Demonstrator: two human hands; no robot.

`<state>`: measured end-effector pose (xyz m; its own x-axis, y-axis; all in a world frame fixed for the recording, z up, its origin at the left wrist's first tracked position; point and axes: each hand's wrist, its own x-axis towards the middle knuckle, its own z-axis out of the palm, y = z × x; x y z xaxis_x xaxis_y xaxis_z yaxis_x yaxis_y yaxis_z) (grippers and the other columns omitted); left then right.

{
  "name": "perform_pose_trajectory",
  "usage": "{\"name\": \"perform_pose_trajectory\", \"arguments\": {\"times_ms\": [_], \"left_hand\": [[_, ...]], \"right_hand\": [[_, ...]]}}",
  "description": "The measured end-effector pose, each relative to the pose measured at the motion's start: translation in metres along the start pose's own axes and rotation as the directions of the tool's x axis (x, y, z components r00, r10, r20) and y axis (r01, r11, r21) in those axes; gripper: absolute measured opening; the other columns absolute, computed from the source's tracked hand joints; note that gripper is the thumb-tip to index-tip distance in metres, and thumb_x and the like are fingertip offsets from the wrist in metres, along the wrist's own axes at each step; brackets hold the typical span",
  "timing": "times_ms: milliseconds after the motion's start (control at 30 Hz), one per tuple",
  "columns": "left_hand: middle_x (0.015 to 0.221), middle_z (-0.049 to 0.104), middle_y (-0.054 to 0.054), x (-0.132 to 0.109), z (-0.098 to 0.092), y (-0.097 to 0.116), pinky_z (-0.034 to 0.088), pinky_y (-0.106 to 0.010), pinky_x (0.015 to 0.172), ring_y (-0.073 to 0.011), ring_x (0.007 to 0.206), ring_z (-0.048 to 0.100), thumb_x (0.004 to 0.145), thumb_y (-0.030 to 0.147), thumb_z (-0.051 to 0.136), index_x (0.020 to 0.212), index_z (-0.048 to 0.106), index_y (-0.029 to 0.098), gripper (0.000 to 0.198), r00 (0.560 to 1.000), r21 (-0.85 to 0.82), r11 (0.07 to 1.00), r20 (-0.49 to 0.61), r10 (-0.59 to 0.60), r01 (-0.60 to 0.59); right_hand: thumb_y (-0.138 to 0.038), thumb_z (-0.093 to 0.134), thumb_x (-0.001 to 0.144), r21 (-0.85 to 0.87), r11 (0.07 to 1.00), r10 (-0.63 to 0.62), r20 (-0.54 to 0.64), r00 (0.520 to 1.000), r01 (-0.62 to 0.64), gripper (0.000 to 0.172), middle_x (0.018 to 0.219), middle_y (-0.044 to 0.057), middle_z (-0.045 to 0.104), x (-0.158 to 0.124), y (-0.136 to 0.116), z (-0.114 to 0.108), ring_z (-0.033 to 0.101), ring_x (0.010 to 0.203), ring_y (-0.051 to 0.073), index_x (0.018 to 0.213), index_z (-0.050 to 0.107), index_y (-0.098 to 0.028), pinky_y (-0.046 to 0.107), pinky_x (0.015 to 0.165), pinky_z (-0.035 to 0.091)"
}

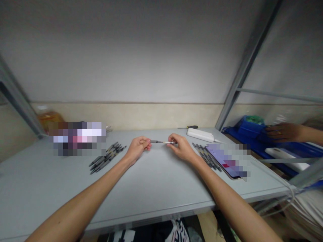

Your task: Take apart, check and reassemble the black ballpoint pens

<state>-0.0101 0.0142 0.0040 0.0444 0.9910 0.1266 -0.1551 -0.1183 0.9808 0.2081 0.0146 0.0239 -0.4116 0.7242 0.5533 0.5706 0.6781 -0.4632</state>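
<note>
Both of my hands are out over a grey table (156,188), holding one thin pen (161,142) level between them. My left hand (137,148) pinches its left end with closed fingers. My right hand (180,147) pinches its right end. A row of several dark pens (107,157) lies on the table left of my left hand. Another row of dark pens (205,155) lies right of my right hand.
A white power strip (200,135) and a screwdriver (188,127) lie at the back by the wall. A phone (225,161) rests at the right. Another person's hand (280,131) reaches over blue bins (248,129) on the far right. A bottle (49,117) stands at the back left.
</note>
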Motion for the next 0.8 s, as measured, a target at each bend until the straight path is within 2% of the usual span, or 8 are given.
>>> {"name": "perform_pose_trajectory", "arguments": {"times_ms": [100, 200, 267, 333, 433, 600, 700, 800], "left_hand": [[0.057, 0.062, -0.003, -0.0003, 0.0006, 0.0003, 0.043, -0.025, 0.054, -0.0102, 0.049, 0.055, 0.055, 0.036, 0.076, 0.071, 0.060, 0.011, 0.034, 1.000, -0.003, 1.000, 0.006, 0.005, -0.005], [0.057, 0.062, -0.002, -0.0004, 0.0005, 0.0009, 0.043, -0.024, 0.054, -0.0099, 0.049, 0.055, 0.055, 0.036, 0.076, 0.070, 0.059, 0.011, 0.034, 1.000, -0.001, 1.000, 0.002, 0.007, -0.007], [0.057, 0.062, -0.002, -0.0005, 0.0002, 0.0012, 0.043, -0.024, 0.054, -0.0097, 0.049, 0.055, 0.055, 0.037, 0.076, 0.070, 0.059, 0.011, 0.034, 1.000, -0.005, 1.000, -0.002, 0.006, -0.006], [0.057, 0.062, -0.002, -0.0007, 0.0000, 0.0015, 0.043, -0.024, 0.054, -0.0096, 0.049, 0.055, 0.055, 0.037, 0.076, 0.070, 0.059, 0.011, 0.035, 1.000, -0.013, 1.000, -0.004, 0.001, -0.001], [0.056, 0.062, -0.002, -0.0011, -0.0003, 0.0018, 0.044, -0.024, 0.055, -0.0094, 0.049, 0.055, 0.054, 0.037, 0.076, 0.069, 0.059, 0.011, 0.034, 1.000, -0.028, 1.000, -0.003, -0.004, 0.004], [0.057, 0.062, -0.002, -0.0011, -0.0007, 0.0020, 0.044, -0.024, 0.055, -0.0097, 0.050, 0.055, 0.054, 0.036, 0.076, 0.070, 0.059, 0.011, 0.035, 1.000, -0.021, 1.000, -0.009, -0.003, 0.003], [0.057, 0.062, -0.002, -0.0015, -0.0004, 0.0028, 0.044, -0.025, 0.056, -0.0097, 0.050, 0.055, 0.054, 0.037, 0.076, 0.070, 0.059, 0.011, 0.035, 1.000, -0.017, 1.000, -0.012, -0.002, 0.001], [0.057, 0.062, -0.002, -0.0017, -0.0001, 0.0034, 0.044, -0.025, 0.056, -0.0099, 0.049, 0.054, 0.052, 0.039, 0.077, 0.069, 0.059, 0.011, 0.037, 1.000, -0.027, 1.000, -0.014, 0.001, -0.002]], "right_hand": [[-0.034, 0.058, 0.076, 0.052, 0.993, 0.110, -0.009, 0.994, -0.109, 0.022, 0.075, 0.002, 0.060, 0.0003, -0.0026, -0.0013, 0.051, 0.062, 0.012, 0.089, 0.058, -0.016, 0.024, 0.062, 0.039], [-0.039, 0.049, 0.082, 0.037, 0.981, 0.189, 0.045, 0.981, -0.191, 0.028, 0.059, 0.000, 0.054, 0.0013, -0.0051, -0.0037, 0.047, 0.055, 0.012, 0.070, 0.059, -0.016, 0.024, 0.058, 0.036], [-0.036, 0.052, 0.079, 0.085, 0.977, 0.190, 0.054, 0.980, -0.194, 0.024, 0.058, -0.001, 0.053, 0.0022, -0.0054, -0.0045, 0.047, 0.056, 0.012, 0.067, 0.058, -0.016, 0.024, 0.058, 0.037], [-0.032, 0.060, 0.073, 0.178, 0.967, 0.179, 0.030, 0.983, -0.181, 0.016, 0.067, 0.000, 0.056, 0.0030, -0.0047, -0.0044, 0.050, 0.061, 0.012, 0.075, 0.058, -0.016, 0.023, 0.060, 0.039], [-0.033, 0.064, 0.069, 0.246, 0.949, 0.203, 0.007, 0.979, -0.198, 0.026, 0.079, 0.002, 0.058, 0.0034, -0.0035, -0.0040, 0.052, 0.065, 0.012, 0.087, 0.057, -0.016, 0.023, 0.061, 0.041], [-0.039, 0.051, 0.079, 0.179, 0.950, 0.241, 0.104, 0.965, -0.257, 0.028, 0.063, 0.001, 0.056, 0.0030, -0.0029, -0.0051, 0.050, 0.060, 0.012, 0.069, 0.059, -0.015, 0.024, 0.059, 0.038], [-0.034, 0.059, 0.072, 0.264, 0.936, 0.218, 0.080, 0.973, -0.232, 0.020, 0.070, 0.001, 0.059, 0.0035, -0.0021, -0.0048, 0.052, 0.063, 0.012, 0.078, 0.059, -0.015, 0.023, 0.060, 0.040], [-0.035, 0.062, 0.070, 0.296, 0.927, 0.225, 0.045, 0.973, -0.228, 0.025, 0.073, 0.001, 0.059, 0.0042, -0.0020, -0.0044, 0.052, 0.063, 0.012, 0.086, 0.059, -0.015, 0.023, 0.060, 0.041]]}}
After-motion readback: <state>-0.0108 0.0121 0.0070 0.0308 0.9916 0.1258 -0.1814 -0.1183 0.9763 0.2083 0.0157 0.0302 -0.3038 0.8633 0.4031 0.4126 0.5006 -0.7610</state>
